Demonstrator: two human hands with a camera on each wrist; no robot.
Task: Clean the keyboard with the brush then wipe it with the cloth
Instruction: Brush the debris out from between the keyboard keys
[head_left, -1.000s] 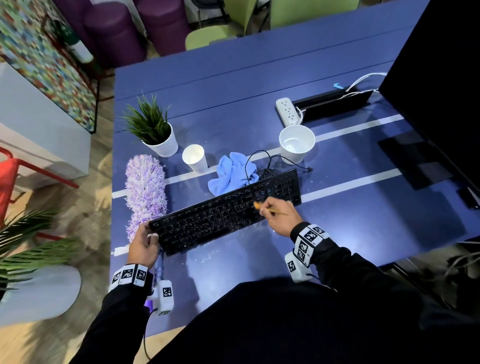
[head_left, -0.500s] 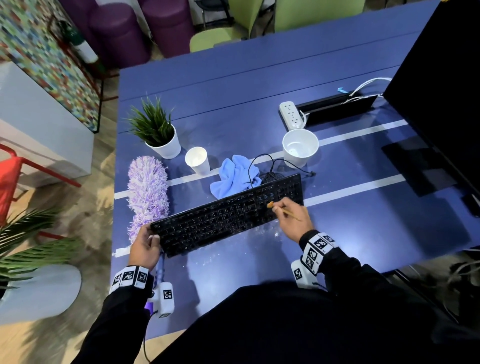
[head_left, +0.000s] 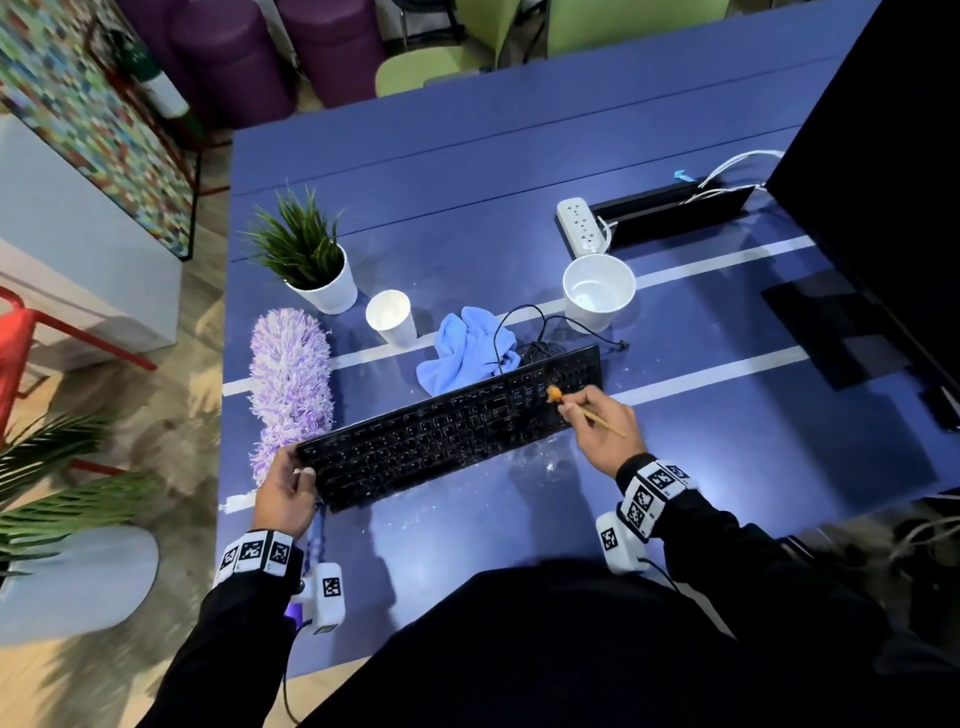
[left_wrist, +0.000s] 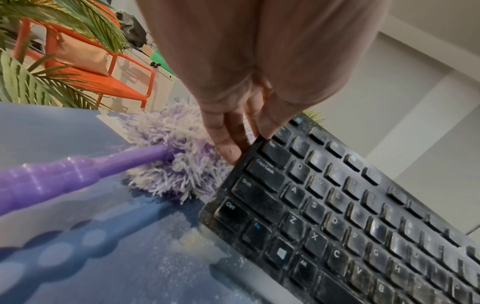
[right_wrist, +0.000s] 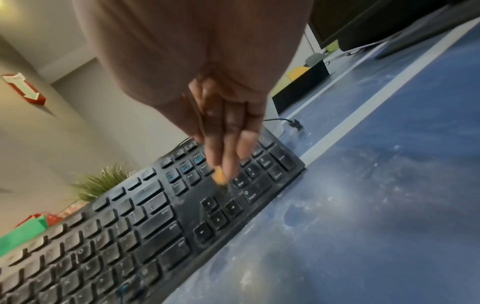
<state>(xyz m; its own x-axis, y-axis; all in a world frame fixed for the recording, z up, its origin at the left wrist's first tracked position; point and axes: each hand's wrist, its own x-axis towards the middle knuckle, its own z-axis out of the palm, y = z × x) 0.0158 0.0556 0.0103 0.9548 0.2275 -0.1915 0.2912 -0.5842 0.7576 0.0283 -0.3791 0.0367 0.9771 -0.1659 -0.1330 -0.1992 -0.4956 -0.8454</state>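
A dusty black keyboard (head_left: 447, 431) lies slanted across the blue table (head_left: 519, 171). My left hand (head_left: 284, 488) grips its left end, thumb on the top edge and fingers (left_wrist: 226, 142) behind it, the keyboard (left_wrist: 337, 216) tilted up there. My right hand (head_left: 597, 423) pinches a thin wooden brush (head_left: 592, 413), whose orange bristle tip (head_left: 554, 393) touches the keys by the number pad. In the right wrist view the orange tip (right_wrist: 219, 177) sits just left of the number pad of the keyboard (right_wrist: 145, 226). A crumpled light-blue cloth (head_left: 462, 351) lies behind the keyboard.
A purple fluffy duster (head_left: 291, 379) lies left of the keyboard, its handle (left_wrist: 64, 176) toward me. Behind stand a potted plant (head_left: 311, 260), a paper cup (head_left: 390, 317), a white pot (head_left: 597, 291) and a power strip (head_left: 582, 226). A monitor (head_left: 883, 156) fills the right. White dust (head_left: 540, 462) speckles the table.
My right hand has carried the brush rightward along the keyboard, from the middle keys to beside the number pad. My left hand keeps its grip on the left end.
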